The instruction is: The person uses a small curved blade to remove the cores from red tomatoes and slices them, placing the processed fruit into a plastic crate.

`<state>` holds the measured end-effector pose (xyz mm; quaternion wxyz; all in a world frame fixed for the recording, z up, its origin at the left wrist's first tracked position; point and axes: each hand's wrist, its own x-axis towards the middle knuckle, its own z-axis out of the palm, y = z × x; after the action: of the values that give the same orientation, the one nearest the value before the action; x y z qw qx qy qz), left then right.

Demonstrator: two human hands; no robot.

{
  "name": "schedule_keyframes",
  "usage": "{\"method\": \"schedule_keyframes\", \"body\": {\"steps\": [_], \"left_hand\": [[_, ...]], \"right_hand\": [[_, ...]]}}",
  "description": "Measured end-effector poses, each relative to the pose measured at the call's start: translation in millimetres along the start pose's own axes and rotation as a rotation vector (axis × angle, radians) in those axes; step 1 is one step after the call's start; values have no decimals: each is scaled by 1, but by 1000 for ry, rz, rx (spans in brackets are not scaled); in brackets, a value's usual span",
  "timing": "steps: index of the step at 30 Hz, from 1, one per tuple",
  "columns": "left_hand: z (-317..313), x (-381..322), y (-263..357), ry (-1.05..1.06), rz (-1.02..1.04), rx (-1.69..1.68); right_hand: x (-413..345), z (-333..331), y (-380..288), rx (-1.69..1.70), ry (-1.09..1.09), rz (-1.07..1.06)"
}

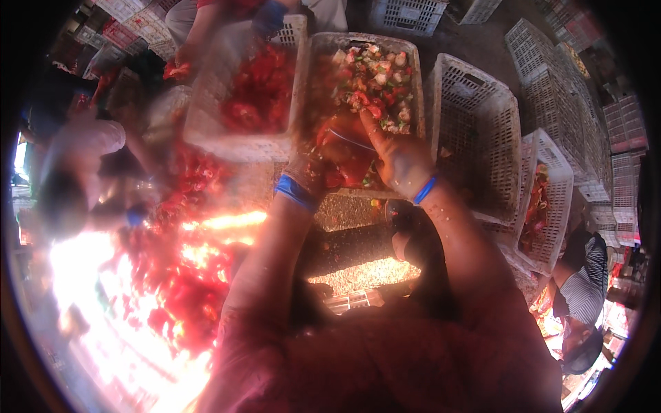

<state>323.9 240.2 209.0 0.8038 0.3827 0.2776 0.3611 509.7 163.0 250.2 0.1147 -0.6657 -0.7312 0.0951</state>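
My left hand (309, 174), with a blue band at the wrist, is curled against a large glossy red pepper (343, 155) over the near end of a crate (419, 98). My right hand (405, 161), also blue-banded, lies at the pepper's right side, its index finger stretched forward; whether its other fingers grip anything is hidden. A thin pale curved line crosses the pepper; what it is cannot be told. Pepper cores and scraps (382, 77), whitish, red and green, fill the crate beyond my hands.
At left stands a crate of red peppers (258, 88), with a co-worker's blue-gloved hand (269, 19) above it. A large pile of red peppers (175, 279) lies lower left in glare. Plastic crates (477, 134) stand at right, one with red pieces (536, 206). Other people sit at both sides.
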Motion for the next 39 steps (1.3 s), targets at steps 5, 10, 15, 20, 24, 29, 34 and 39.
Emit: {"method": "schedule_keyframes", "body": {"steps": [5,10,15,20,24,29,34,39], "left_hand": [[-16,-9,1,-6,-171,-20],[-8,1,-4,-22,-260,-297],[-4,-22,8,-70,-354,-89],[-5,-24,5,-211,-37,365],[6,-21,19,38,-200,157],[17,-11,14,-151,-39,-99],[-17,3,-23,-73,-115,142],[-40,16,-53,-18,-103,377]], "right_hand": [[-2,11,7,55,89,-69],[9,20,5,-13,4,115],[11,36,26,-91,164,-17],[11,35,34,13,189,-10],[13,13,11,101,24,202],[8,12,6,205,307,160],[8,-4,1,4,102,167],[4,5,5,144,96,192]]}}
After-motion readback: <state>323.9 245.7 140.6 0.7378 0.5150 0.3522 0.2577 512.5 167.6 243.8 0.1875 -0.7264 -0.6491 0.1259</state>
